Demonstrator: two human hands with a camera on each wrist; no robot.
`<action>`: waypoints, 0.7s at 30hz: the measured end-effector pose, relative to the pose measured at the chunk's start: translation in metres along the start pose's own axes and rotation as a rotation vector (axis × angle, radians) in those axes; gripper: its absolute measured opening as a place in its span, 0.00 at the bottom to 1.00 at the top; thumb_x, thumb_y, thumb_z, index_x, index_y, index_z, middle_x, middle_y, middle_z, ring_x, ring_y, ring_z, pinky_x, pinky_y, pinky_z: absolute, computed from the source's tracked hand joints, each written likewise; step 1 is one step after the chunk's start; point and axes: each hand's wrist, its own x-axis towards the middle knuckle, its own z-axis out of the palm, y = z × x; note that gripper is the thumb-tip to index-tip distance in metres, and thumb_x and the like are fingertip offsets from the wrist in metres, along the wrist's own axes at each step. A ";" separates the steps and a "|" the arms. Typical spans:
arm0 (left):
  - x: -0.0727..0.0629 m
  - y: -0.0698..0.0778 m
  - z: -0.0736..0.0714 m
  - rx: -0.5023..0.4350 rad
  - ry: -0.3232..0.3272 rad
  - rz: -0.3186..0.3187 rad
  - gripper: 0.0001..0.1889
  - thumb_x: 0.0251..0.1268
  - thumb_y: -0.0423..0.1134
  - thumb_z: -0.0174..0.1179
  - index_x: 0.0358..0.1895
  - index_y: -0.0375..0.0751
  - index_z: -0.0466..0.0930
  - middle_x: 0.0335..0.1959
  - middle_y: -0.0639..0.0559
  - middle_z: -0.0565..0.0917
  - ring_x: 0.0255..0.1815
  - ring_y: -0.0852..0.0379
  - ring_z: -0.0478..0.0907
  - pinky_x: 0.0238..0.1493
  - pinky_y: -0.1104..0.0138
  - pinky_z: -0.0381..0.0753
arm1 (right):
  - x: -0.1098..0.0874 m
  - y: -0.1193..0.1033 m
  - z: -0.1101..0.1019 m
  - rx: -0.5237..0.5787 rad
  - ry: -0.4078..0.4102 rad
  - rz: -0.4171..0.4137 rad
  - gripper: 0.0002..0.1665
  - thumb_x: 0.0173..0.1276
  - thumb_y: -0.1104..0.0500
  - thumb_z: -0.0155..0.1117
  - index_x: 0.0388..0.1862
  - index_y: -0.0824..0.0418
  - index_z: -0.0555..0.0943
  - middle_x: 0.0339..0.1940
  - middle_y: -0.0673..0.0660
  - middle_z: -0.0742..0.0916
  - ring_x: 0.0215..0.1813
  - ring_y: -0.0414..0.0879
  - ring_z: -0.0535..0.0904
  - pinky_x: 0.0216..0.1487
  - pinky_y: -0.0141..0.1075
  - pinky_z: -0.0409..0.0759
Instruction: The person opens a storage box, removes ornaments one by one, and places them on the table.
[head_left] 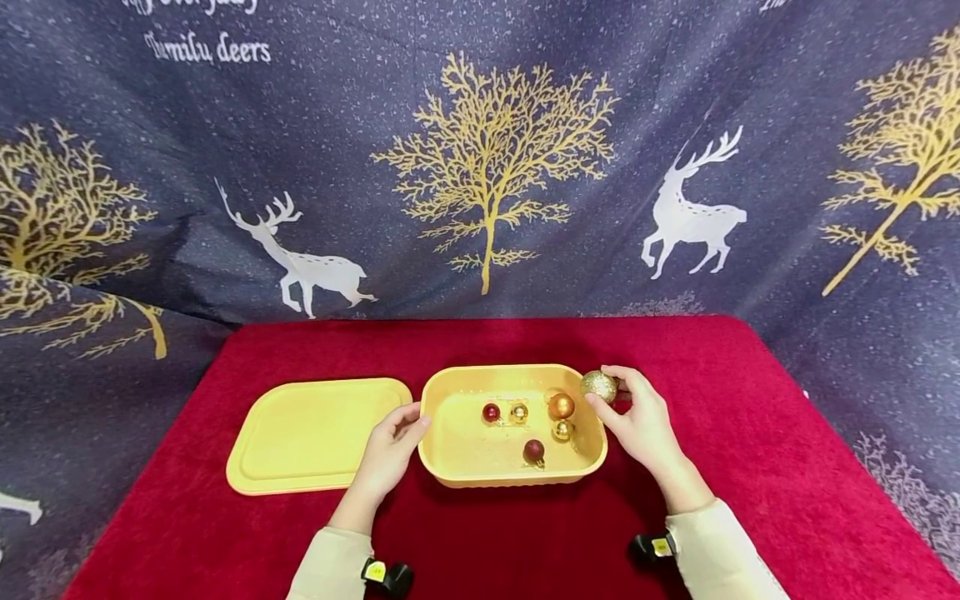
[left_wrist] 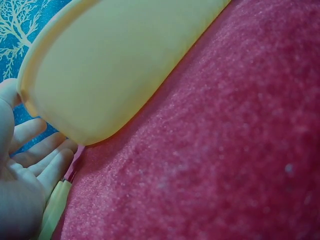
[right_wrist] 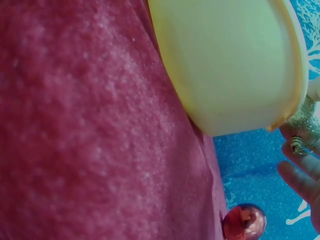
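A yellow plastic box (head_left: 457, 481) stands uncovered on the red cloth, holding several small Christmas balls, among them a dark red ball (head_left: 534, 451) and an orange-gold ball (head_left: 561, 406). My left hand (head_left: 392, 442) holds the box's left end, thumb at the rim and fingers outside; in the left wrist view the box's outer wall (left_wrist: 115, 65) rises beside the fingers. Between thumb and fingers, my right hand (head_left: 647, 423) pinches a glittery gold Christmas ball (head_left: 599, 386) at the box's right rim. Its metal cap (right_wrist: 297, 145) shows in the right wrist view.
A flat yellow lid (head_left: 315, 433) lies left of the box, close to my left hand. Past the box's right end, a shiny red ball (right_wrist: 245, 222) appears in the right wrist view. Behind the red-covered table (head_left: 795, 500) hangs a dark blue printed cloth (head_left: 525, 50).
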 end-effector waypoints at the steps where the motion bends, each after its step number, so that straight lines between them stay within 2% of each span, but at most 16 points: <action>1: 0.000 0.000 0.000 0.000 0.000 -0.001 0.22 0.67 0.44 0.57 0.60 0.37 0.73 0.55 0.42 0.79 0.57 0.48 0.76 0.59 0.63 0.73 | 0.000 0.001 0.000 0.002 0.001 0.007 0.26 0.51 0.65 0.74 0.50 0.64 0.77 0.41 0.58 0.84 0.37 0.44 0.80 0.37 0.32 0.80; 5: 0.000 0.001 0.000 0.000 0.001 -0.006 0.22 0.67 0.44 0.57 0.60 0.37 0.74 0.55 0.42 0.79 0.57 0.48 0.76 0.59 0.62 0.73 | 0.001 0.003 -0.002 0.018 0.013 0.017 0.28 0.51 0.65 0.74 0.52 0.64 0.77 0.41 0.59 0.84 0.37 0.38 0.78 0.38 0.25 0.78; 8: -0.001 0.001 0.000 0.004 0.001 -0.008 0.22 0.67 0.44 0.57 0.60 0.37 0.74 0.55 0.42 0.79 0.57 0.48 0.76 0.59 0.62 0.73 | 0.001 0.006 -0.002 0.019 0.031 -0.006 0.29 0.50 0.66 0.75 0.54 0.63 0.78 0.44 0.59 0.84 0.39 0.33 0.76 0.38 0.22 0.76; 14: -0.001 0.001 0.001 0.004 -0.005 -0.010 0.22 0.67 0.44 0.57 0.60 0.37 0.73 0.55 0.42 0.79 0.57 0.48 0.76 0.59 0.61 0.73 | 0.002 0.012 -0.003 0.001 0.077 -0.048 0.27 0.49 0.66 0.75 0.51 0.61 0.82 0.47 0.59 0.84 0.42 0.34 0.74 0.38 0.22 0.74; 17: -0.001 0.001 0.000 0.002 -0.008 -0.007 0.22 0.67 0.44 0.57 0.60 0.37 0.73 0.55 0.41 0.79 0.57 0.48 0.76 0.59 0.62 0.73 | 0.002 0.014 -0.004 -0.008 0.087 -0.033 0.26 0.49 0.66 0.75 0.50 0.61 0.82 0.46 0.59 0.84 0.41 0.34 0.74 0.38 0.22 0.73; 21: 0.000 0.002 0.000 -0.003 -0.009 -0.013 0.22 0.67 0.45 0.57 0.60 0.37 0.74 0.56 0.41 0.79 0.57 0.48 0.76 0.58 0.65 0.74 | 0.002 0.015 -0.008 -0.010 0.081 0.018 0.25 0.50 0.65 0.75 0.50 0.62 0.81 0.46 0.59 0.83 0.40 0.28 0.73 0.38 0.19 0.73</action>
